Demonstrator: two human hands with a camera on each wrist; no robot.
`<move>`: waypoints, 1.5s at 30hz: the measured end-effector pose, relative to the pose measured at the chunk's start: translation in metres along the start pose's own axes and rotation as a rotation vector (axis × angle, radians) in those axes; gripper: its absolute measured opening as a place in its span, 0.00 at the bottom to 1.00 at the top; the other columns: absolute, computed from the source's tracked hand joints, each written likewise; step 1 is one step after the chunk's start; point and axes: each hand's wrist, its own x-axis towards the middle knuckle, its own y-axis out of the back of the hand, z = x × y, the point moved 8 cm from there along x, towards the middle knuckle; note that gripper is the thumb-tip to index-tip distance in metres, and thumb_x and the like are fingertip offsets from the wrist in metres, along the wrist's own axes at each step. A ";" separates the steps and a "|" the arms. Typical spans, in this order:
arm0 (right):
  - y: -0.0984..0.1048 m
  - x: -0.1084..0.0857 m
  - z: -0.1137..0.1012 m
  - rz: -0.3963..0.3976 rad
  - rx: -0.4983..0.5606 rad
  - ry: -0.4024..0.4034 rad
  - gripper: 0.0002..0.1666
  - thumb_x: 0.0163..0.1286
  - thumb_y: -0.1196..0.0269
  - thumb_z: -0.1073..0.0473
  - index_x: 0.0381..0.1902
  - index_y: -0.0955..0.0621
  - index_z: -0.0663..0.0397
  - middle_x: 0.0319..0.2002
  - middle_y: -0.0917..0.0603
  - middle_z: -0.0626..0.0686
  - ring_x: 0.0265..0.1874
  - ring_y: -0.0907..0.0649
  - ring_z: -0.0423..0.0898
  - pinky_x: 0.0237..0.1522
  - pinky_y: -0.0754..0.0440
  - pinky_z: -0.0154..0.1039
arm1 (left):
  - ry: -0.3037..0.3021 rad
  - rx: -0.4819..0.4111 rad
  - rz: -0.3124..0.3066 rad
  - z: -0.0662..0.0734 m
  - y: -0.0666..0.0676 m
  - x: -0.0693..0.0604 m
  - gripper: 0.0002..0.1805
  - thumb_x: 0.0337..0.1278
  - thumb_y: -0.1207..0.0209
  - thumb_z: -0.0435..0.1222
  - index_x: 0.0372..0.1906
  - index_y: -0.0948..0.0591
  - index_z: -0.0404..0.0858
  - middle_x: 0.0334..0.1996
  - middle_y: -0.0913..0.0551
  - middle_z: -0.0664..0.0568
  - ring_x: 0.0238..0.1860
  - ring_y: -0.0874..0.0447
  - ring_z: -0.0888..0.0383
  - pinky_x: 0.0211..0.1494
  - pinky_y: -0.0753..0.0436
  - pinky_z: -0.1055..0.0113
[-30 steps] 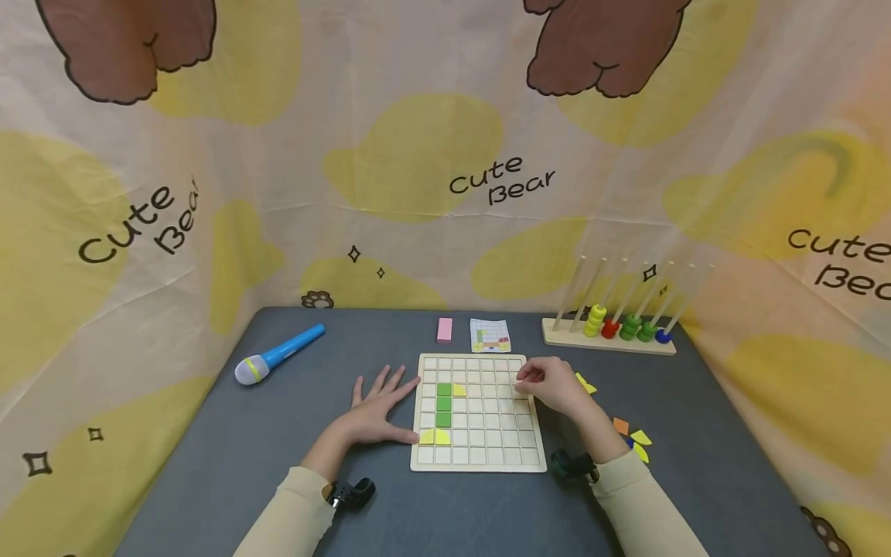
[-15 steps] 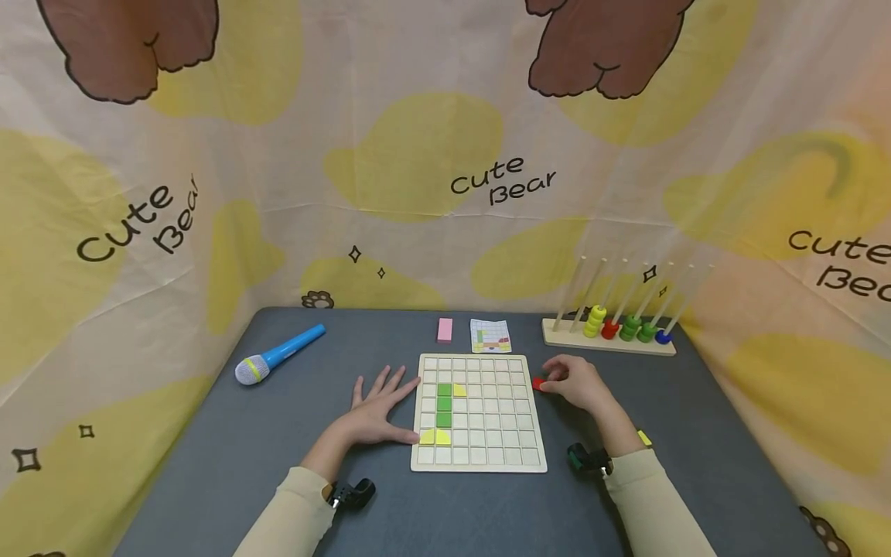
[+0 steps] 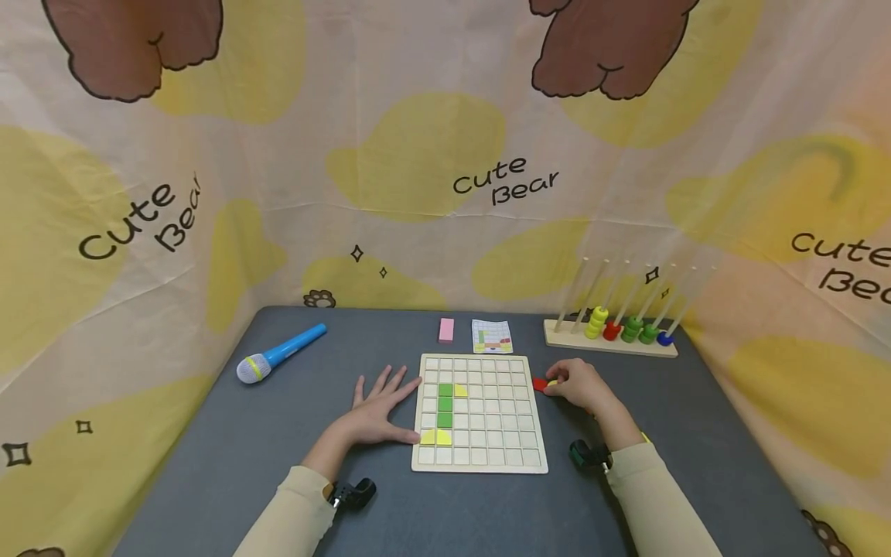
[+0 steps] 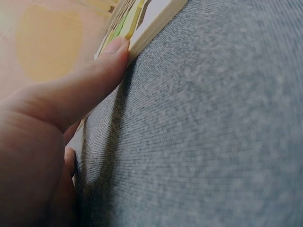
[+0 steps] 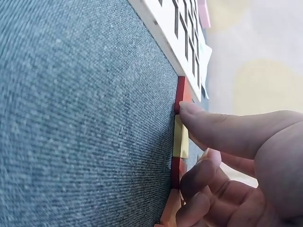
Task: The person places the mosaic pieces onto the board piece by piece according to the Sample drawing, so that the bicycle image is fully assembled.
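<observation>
My left hand (image 3: 376,418) is spread at the left edge of a white grid board (image 3: 493,466), which holds green tiles (image 3: 445,404) and yellow tiles (image 3: 444,438). In the left wrist view, the thumb of my left hand (image 4: 71,104) touches the board's rim (image 4: 158,30). Just right of the board, my right hand (image 3: 581,384) pinches a small yellow piece (image 3: 552,383) beside a red piece (image 3: 539,384). The right wrist view shows my right hand (image 5: 236,161) at a row of pieces: red (image 5: 181,90), yellow (image 5: 179,137), another red and orange. Its far fingertips are partly hidden.
Behind the board lie a pink block (image 3: 446,330) and a patterned card (image 3: 491,336). A wooden rack with coloured beads (image 3: 605,343) stands at the back right. A blue toy microphone (image 3: 285,352) lies at the left. Some yellow shows beside my right sleeve (image 3: 646,438).
My right hand has moved right off the board's edge to the table beside it. A red piece, then a yellow one, came into view at its fingertips. My left hand has stayed still.
</observation>
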 end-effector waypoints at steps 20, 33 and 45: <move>0.009 -0.004 0.004 -0.026 -0.062 0.024 0.13 0.59 0.25 0.61 0.38 0.16 0.60 0.28 0.24 0.53 0.29 0.26 0.47 0.30 0.30 0.38 | -0.010 -0.001 0.002 0.000 0.000 0.001 0.60 0.42 0.33 0.70 0.81 0.47 0.60 0.83 0.58 0.52 0.82 0.74 0.44 0.72 0.79 0.31; 0.010 -0.008 0.007 -0.035 -0.142 -0.011 0.13 0.60 0.24 0.57 0.33 0.17 0.57 0.29 0.21 0.52 0.27 0.24 0.47 0.27 0.27 0.38 | 0.001 0.000 -0.008 -0.002 -0.001 0.003 0.60 0.42 0.34 0.71 0.81 0.48 0.61 0.83 0.60 0.53 0.82 0.74 0.45 0.72 0.79 0.32; 0.012 -0.014 -0.008 0.004 0.043 0.105 0.10 0.62 0.26 0.55 0.33 0.17 0.53 0.29 0.19 0.51 0.28 0.22 0.47 0.30 0.25 0.38 | -0.002 -0.003 -0.002 -0.002 -0.001 0.003 0.60 0.41 0.34 0.72 0.81 0.47 0.62 0.83 0.59 0.53 0.82 0.73 0.44 0.72 0.78 0.31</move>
